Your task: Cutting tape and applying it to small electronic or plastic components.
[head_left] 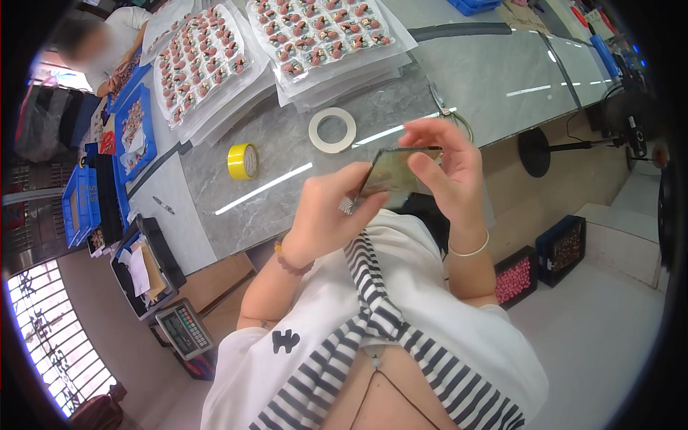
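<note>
My left hand (331, 212) holds a smartphone (390, 172), a thin dark-edged slab with a glossy, greenish reflecting face. Its thumb lies along the near edge of the phone. My right hand (451, 168) is at the phone's other end, the thumb over its face and the fingers curled at the far edge. How firmly those right fingers press on it I cannot make out. Beyond the phone, on the grey table (279, 193), lie a white ring-shaped tape roll (313, 130) and a yellow tape roll (236, 162). Scissors (438, 100) lie just past my right hand.
Stacked clear trays (208, 68) of small red-brown pieces fill the far side, beside another stack (326, 43). Blue bins (136, 132) and a pen (163, 205) are at left, with a scale (184, 330) lower down. Another person (118, 43) sits far left. Boxes of beads (516, 278) stand right.
</note>
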`<state>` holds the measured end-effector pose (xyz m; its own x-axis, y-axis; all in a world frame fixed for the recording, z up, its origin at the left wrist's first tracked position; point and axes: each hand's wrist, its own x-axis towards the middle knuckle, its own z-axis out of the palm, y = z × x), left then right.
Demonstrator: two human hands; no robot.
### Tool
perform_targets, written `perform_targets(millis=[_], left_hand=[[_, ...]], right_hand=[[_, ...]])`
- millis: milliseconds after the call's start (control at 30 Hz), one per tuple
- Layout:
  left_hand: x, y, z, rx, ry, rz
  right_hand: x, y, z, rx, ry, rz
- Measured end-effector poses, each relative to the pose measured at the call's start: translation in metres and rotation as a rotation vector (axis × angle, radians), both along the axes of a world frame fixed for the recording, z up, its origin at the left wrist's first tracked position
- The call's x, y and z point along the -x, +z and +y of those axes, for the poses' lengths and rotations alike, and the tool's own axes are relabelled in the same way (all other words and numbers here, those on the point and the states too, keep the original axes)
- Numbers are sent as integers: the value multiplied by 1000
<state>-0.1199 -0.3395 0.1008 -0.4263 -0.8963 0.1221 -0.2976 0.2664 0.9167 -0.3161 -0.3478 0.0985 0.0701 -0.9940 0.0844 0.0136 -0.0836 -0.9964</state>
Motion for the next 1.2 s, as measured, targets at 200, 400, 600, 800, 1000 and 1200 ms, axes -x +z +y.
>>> perform_targets(millis=[200,400,600,800,1000,1200], left_hand=[[-16,-8,-12,1065,149,-349],[-23,-29,-15,1159,177,-348],[-42,-60,-18,1013,381,-424],[-124,-145,-3,412,812,-402],[-189,-256,-7,-227,1181,-255],[-199,-289,-36,-63,1165,-271]], right_hand=[[21,-12,7,-276,340,-387],[-1,-15,20,-387,279,-425],[-7,-49,1,-381,218,-368],[18,-178,-69,-459,425,4],[7,-293,-69,-523,656,370],[-10,-282,-53,-232,549,803]])
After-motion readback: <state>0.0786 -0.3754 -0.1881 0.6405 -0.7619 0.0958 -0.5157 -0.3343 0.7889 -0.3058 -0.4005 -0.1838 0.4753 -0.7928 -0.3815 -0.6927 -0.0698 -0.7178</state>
